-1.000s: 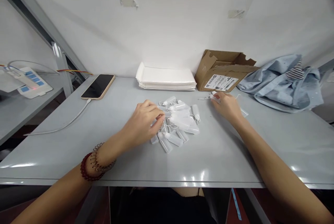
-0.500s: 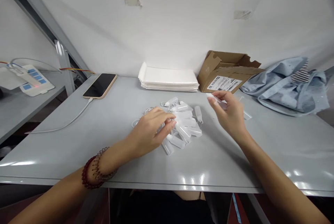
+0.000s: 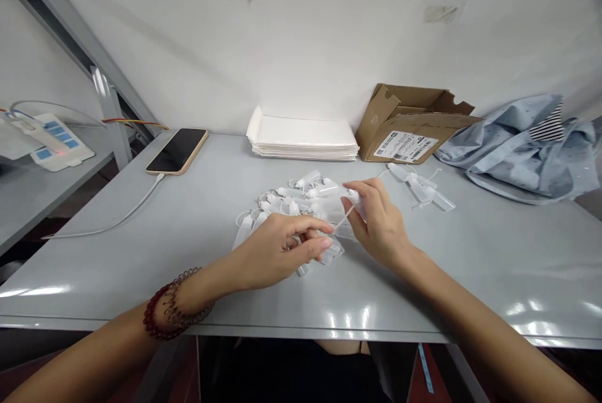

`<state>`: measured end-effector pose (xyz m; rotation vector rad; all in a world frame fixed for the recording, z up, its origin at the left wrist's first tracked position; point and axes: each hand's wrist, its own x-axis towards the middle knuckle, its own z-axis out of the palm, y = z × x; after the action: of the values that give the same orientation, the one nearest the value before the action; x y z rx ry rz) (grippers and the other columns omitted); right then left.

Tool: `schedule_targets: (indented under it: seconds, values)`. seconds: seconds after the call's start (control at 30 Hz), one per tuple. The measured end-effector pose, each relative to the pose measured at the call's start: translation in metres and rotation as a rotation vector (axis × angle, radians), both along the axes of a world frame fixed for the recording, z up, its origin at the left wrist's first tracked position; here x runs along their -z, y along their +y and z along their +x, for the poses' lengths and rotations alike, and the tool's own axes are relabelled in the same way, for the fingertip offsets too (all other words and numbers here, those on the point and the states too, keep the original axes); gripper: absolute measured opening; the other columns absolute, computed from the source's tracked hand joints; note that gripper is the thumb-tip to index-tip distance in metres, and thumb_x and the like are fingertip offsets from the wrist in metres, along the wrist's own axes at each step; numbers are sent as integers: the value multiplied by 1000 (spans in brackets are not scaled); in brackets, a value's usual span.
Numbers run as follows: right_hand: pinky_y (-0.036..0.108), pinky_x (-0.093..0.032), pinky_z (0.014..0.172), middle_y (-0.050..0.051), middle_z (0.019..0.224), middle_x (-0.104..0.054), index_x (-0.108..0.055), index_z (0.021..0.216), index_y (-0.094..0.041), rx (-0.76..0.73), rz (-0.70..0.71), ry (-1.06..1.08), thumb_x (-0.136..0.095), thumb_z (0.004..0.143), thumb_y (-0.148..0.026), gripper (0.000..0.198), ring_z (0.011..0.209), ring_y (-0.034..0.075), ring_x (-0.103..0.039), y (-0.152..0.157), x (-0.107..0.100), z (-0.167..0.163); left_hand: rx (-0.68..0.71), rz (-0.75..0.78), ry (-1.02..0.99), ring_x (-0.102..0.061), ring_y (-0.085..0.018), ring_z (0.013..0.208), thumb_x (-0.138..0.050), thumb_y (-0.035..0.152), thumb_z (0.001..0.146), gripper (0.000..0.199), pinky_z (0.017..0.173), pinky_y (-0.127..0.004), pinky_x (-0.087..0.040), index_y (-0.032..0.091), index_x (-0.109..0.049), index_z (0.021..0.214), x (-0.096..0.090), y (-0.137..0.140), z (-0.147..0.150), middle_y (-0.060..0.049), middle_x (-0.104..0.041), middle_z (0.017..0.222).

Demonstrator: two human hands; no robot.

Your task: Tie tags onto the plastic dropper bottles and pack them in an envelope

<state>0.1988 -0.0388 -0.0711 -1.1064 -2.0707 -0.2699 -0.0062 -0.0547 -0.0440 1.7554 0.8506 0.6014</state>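
Note:
Several small translucent plastic bottles with white caps and thin white straps lie in a loose pile on the grey table. Over the right side of the pile, my right hand pinches one such bottle between thumb and fingers. Its thin white strap stretches down to the fingertips of my left hand, which are closed at its end. My left hand covers the pile's front part. Right of my right hand, a few separate bottles lie in a small group.
A stack of white envelopes lies by the wall, beside an open cardboard box. Light blue cloth is heaped at the right. A phone with a white charging cable lies at the left; a power strip is beyond it.
My right hand has moved left from near the box to the pile and now holds a bottle there. More bottles show in the group at the right. My left hand has shifted slightly right and down.

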Motion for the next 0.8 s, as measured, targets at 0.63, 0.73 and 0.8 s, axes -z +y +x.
schedule_targets:
  seconds: [0.63,0.73,0.8]
  values:
    - [23,-35,43,1,78,-69,-48,106,-21,49,127,9,-50,90,-19,17,43,8,-52,-8,5,-1,-55,-47,-37,-54,-5,44,-52,28,90,29,43,-14,-44,14,-66,69,2,-4,4,2,-60,55]
    - [21,-35,45,-3,66,-66,-52,93,-21,-31,109,-42,-54,88,-17,7,44,7,-52,-6,6,4,-152,-21,-82,-54,-5,41,-57,27,87,23,42,-15,-45,14,-69,73,2,-1,2,2,-63,57]
    - [20,-33,44,-4,62,-64,-53,88,-20,-81,93,-73,-55,86,-16,5,44,7,-51,-5,7,6,-216,40,-108,-54,-6,40,-61,25,85,18,41,-16,-46,14,-71,76,2,0,1,2,-64,57]
